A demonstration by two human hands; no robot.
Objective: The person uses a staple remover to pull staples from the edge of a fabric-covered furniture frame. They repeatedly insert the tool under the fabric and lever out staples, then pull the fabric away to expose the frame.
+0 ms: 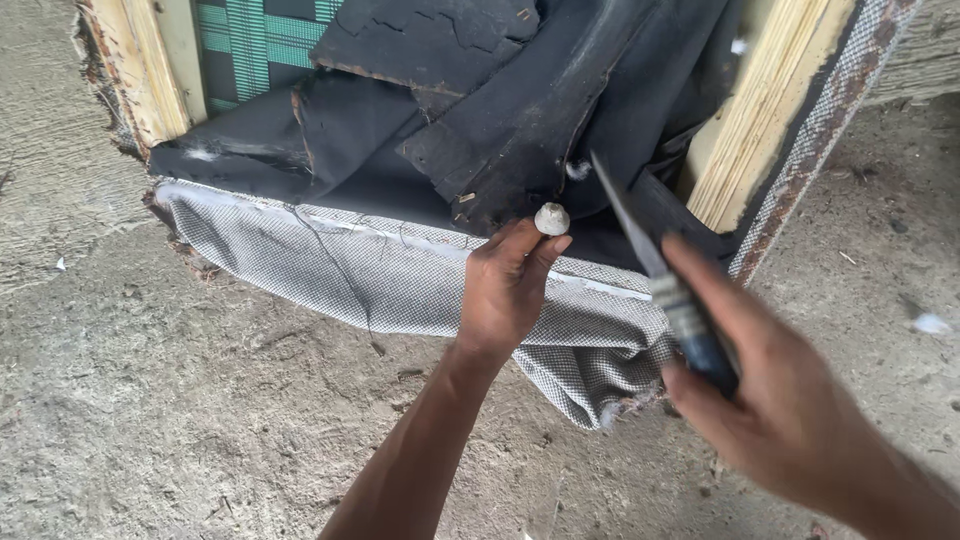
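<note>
Stripping upholstery off an upturned wooden frame (760, 110), by the look of it, with the cutting step in hand. Left hand (508, 285) closing thumb and fingertips on a small pale button (552, 218), pinching it just at the lower edge of the black lining (520, 110), above the grey fabric (400, 275) hanging off the frame's near side. Right hand (790, 400) wrapping fully around the dark handle of a knife (660, 270), just right of the button and clear of it. Blade blurring, so probably moving. Knife lying on a diagonal, long axis running from the handle at lower right up to the tip at upper left, tip aiming at the lining just right of the button. Calling next, probably, for keeping the button pulled taut away from the lining and bringing the edge in beneath it, well off the pinching fingertips. Frame resting on bare concrete floor (150, 400).
</note>
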